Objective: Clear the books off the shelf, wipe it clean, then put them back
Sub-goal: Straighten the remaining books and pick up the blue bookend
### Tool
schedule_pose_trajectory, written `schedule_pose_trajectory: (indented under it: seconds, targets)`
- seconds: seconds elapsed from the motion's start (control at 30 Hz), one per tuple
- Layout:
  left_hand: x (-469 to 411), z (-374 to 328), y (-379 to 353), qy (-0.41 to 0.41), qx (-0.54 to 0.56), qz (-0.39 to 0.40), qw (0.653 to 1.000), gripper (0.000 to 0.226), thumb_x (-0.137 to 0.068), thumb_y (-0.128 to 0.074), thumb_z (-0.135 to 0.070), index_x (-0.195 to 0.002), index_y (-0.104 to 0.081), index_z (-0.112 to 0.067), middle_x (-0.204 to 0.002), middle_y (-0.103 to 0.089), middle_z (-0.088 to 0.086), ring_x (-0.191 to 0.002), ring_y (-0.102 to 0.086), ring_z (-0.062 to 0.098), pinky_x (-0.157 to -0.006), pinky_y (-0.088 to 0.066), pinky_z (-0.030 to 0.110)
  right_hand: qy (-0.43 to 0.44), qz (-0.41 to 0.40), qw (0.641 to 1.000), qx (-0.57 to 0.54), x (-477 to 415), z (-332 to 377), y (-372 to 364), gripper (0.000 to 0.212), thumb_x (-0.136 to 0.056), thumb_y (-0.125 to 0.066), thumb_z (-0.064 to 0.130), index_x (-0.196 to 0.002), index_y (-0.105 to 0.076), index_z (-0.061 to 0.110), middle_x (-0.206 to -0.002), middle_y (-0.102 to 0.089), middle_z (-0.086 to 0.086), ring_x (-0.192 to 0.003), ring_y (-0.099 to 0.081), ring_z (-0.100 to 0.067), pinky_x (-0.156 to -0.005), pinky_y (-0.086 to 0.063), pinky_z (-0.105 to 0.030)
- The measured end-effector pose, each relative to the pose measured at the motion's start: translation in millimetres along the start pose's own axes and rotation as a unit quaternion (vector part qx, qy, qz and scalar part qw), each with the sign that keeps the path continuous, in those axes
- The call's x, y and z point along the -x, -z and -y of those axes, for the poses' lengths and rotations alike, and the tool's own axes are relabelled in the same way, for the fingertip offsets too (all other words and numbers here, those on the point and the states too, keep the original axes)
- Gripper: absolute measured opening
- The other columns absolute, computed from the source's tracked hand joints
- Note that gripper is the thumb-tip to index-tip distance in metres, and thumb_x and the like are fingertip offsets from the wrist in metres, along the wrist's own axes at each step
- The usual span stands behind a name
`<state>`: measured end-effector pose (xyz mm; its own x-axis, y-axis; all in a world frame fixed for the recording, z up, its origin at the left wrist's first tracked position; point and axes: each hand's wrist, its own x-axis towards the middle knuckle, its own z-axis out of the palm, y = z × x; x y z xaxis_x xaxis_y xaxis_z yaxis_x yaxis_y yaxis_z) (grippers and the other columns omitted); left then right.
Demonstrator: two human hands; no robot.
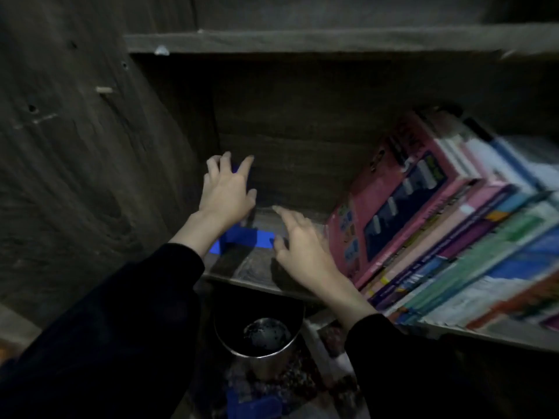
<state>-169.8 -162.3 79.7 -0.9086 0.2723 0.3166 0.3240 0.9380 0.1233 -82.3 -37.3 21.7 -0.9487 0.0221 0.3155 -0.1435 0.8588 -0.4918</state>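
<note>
A dark wooden shelf (263,276) holds a row of books (453,237) leaning to the left on its right half; the front one has a pink cover (393,195). A blue cloth (242,237) lies on the shelf's bare left part. My left hand (227,192) rests on the cloth with fingers spread, near the back corner. My right hand (302,240) lies flat on the shelf with straight fingers, touching the cloth's right end, just left of the pink book.
The shelf's wooden side wall (90,146) rises at the left and another board (302,40) runs above. Below the shelf edge stands a round metal container (260,334) on patterned fabric (302,379), with a blue object (254,406) beside it.
</note>
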Motion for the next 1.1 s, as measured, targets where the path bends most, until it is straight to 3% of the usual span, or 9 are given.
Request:
schedule_pose_trajectory:
  seconds: [0.1, 0.2, 0.3, 0.4, 0.57, 0.8, 0.9, 1.0, 1.1]
  targets:
    - [12, -56, 19, -0.025, 0.133, -0.027, 0.991, 0.062, -0.093, -0.053, -0.032, -0.148, -0.027, -0.022, -0.151, -0.021, 0.020, -0.137, -0.013, 0.034, -0.112, -0.019, 0.041, 0.043, -0.180, 0.983, 0.000, 26, 13, 68, 0.056, -0.083, -0.049, 0.010, -0.139, -0.045, 0.018, -0.114, -0.061, -0.008, -0.107, -0.053, -0.027, -0.087, -0.043, -0.036]
    - [25, -115, 32, -0.099, 0.233, -0.011, 0.967, 0.067, -0.089, -0.057, -0.023, -0.148, -0.027, -0.025, -0.149, -0.028, 0.017, -0.137, -0.017, 0.032, -0.113, -0.017, 0.036, 0.049, -0.302, 0.952, 0.031, 43, 6, 123, 0.048, -0.078, -0.041, 0.015, -0.122, -0.059, 0.012, -0.095, -0.064, -0.009, -0.093, -0.054, -0.030, -0.084, -0.041, -0.038]
    - [39, -163, 43, -0.203, 0.304, 0.054, 0.929, 0.070, -0.083, -0.051, -0.027, -0.147, -0.026, -0.029, -0.152, -0.024, 0.012, -0.141, -0.012, 0.028, -0.114, -0.011, 0.028, 0.017, -0.348, 0.932, 0.105, 57, -14, 161, 0.041, -0.077, -0.040, 0.019, -0.108, -0.064, 0.009, -0.093, -0.061, -0.013, -0.094, -0.048, -0.032, -0.085, -0.035, -0.037]
    - [53, -196, 56, -0.241, 0.350, 0.103, 0.899, 0.073, -0.074, -0.045, -0.037, -0.145, -0.031, -0.025, -0.156, -0.018, 0.006, -0.143, -0.002, 0.018, -0.108, -0.005, 0.018, -0.054, -0.398, 0.906, 0.133, 73, -29, 183, 0.032, -0.083, -0.049, 0.021, -0.111, -0.064, 0.014, -0.106, -0.059, -0.011, -0.102, -0.043, -0.029, -0.083, -0.029, -0.038]
    - [67, -210, 56, -0.229, 0.366, 0.091, 0.897, 0.087, -0.077, -0.064, -0.018, -0.148, -0.017, -0.037, -0.156, -0.010, 0.008, -0.144, 0.005, 0.017, -0.117, -0.010, 0.038, -0.210, -0.296, 0.923, 0.129, 86, -45, 199, 0.040, -0.099, -0.038, 0.039, -0.129, -0.057, 0.020, -0.131, -0.048, -0.006, -0.121, -0.029, -0.025, -0.092, -0.017, -0.038]
    - [79, -199, 41, -0.169, 0.399, 0.068, 0.899, 0.099, -0.081, -0.070, -0.024, -0.148, 0.001, -0.043, -0.157, -0.006, 0.006, -0.144, -0.002, 0.023, -0.110, -0.020, 0.046, -0.086, -0.288, 0.951, 0.079, 75, -47, 194, 0.034, -0.096, -0.049, 0.029, -0.098, -0.069, 0.001, -0.097, -0.036, -0.003, -0.104, -0.034, -0.021, -0.082, -0.017, -0.020]
    - [78, -196, 35, -0.157, 0.398, 0.067, 0.901, 0.101, -0.080, -0.072, -0.026, -0.148, 0.000, -0.043, -0.157, -0.005, 0.005, -0.144, -0.006, 0.027, -0.112, -0.023, 0.049, -0.067, -0.291, 0.954, 0.033, 74, -41, 193, 0.033, -0.095, -0.052, 0.027, -0.110, -0.066, 0.001, -0.099, -0.039, -0.003, -0.106, -0.036, -0.021, -0.082, -0.021, -0.017]
    - [79, -192, 33, -0.142, 0.434, 0.037, 0.889, 0.100, -0.077, -0.075, -0.024, -0.149, -0.008, -0.036, -0.156, -0.015, 0.005, -0.140, -0.027, 0.026, -0.109, -0.034, 0.048, -0.040, -0.273, 0.961, -0.019, 73, -35, 189, 0.036, -0.096, -0.051, 0.022, -0.128, -0.058, 0.007, -0.104, -0.042, 0.001, -0.107, -0.037, -0.012, -0.083, -0.022, -0.013]
    - [80, -181, 33, -0.112, 0.426, -0.034, 0.897, 0.092, -0.072, -0.078, -0.031, -0.144, -0.020, -0.031, -0.146, -0.037, 0.002, -0.127, -0.045, 0.020, -0.099, -0.043, 0.039, -0.035, -0.237, 0.947, -0.214, 69, -33, 185, 0.042, -0.099, -0.047, 0.019, -0.140, -0.044, 0.027, -0.117, -0.050, 0.007, -0.109, -0.047, -0.002, -0.088, -0.034, -0.015]
